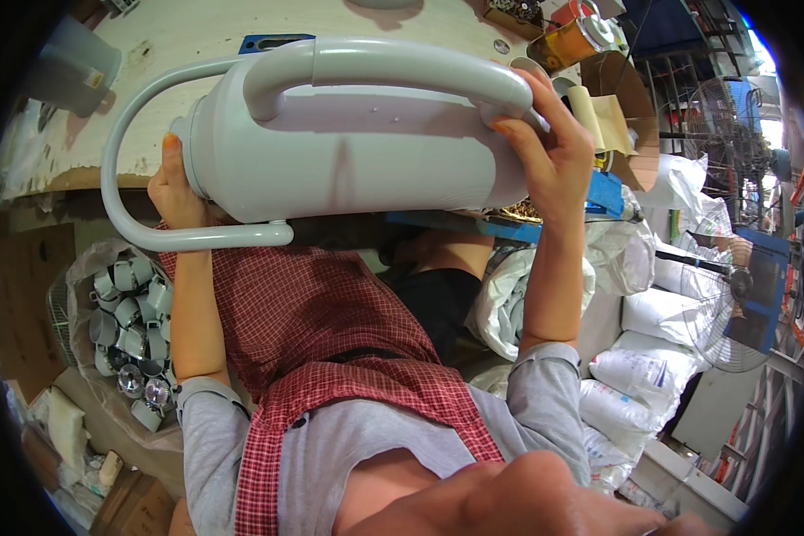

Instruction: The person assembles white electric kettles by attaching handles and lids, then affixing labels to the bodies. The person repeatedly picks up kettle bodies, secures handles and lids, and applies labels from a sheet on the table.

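Note:
A large pale grey plastic jug body (pixel 348 156) with a thick fixed handle (pixel 393 67) and a thin hoop-shaped swing handle (pixel 121 179) lies on its side in front of me, held up over my lap. My left hand (pixel 177 188) grips its narrow neck end at the left. My right hand (pixel 549 147) clasps the wide end at the right, fingers wrapped over the thick handle's end. A red checked apron (pixel 322 313) covers my lap below it.
A worn pale workbench (pixel 205 40) runs along the top, with a cardboard box (pixel 630 107), tape rolls and a blue part (pixel 603 192) at its right end. A bag of grey metal caps (pixel 129 322) sits lower left. White sacks (pixel 643 366) and standing fans (pixel 732 304) fill the right.

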`<move>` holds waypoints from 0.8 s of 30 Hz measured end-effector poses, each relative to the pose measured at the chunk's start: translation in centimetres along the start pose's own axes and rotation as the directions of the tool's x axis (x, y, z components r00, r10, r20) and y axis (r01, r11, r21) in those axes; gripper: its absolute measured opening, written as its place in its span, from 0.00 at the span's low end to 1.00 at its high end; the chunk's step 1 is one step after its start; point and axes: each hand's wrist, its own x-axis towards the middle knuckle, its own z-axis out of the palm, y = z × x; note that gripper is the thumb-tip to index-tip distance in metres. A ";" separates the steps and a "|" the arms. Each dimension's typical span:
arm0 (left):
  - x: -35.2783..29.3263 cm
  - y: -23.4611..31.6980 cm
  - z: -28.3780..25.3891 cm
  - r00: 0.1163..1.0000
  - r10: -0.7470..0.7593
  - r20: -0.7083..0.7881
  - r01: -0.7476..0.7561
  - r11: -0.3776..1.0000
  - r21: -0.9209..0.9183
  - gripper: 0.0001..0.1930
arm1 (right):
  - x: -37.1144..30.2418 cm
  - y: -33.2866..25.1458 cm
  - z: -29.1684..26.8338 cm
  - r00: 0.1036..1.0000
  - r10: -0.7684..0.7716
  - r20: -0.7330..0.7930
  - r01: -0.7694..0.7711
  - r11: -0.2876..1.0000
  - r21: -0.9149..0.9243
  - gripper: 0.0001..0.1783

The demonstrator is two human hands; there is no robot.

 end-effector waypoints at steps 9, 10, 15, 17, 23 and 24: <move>-1.7 -0.6 -0.2 0.999 0.000 -0.047 -0.001 1.000 -0.025 0.25 | -0.4 0.2 0.1 1.000 0.027 0.000 -0.027 0.999 0.022 0.18; -2.1 -0.7 -0.3 0.998 0.002 -0.056 -0.004 0.999 -0.040 0.25 | -0.5 0.0 0.1 0.997 0.072 0.001 -0.072 0.997 0.034 0.18; -3.0 -0.9 -0.7 0.998 0.000 -0.061 -0.006 0.995 -0.098 0.24 | -0.3 -0.1 0.3 0.992 0.122 0.018 -0.123 0.990 0.074 0.20; -2.9 -0.4 -0.1 0.997 -0.012 -0.080 0.002 0.993 -0.120 0.24 | -0.6 0.4 -0.1 0.988 0.152 0.016 -0.153 0.980 0.124 0.20; -0.7 0.9 -2.4 0.980 -0.068 -0.187 0.064 0.998 -0.030 0.26 | -6.3 1.8 -6.3 0.972 0.012 -0.235 -0.020 0.999 -0.031 0.23; -0.7 1.5 -2.6 0.972 -0.052 -0.228 0.065 0.997 0.048 0.27 | -10.5 2.5 -9.3 0.921 0.195 -0.338 -0.164 0.979 0.119 0.23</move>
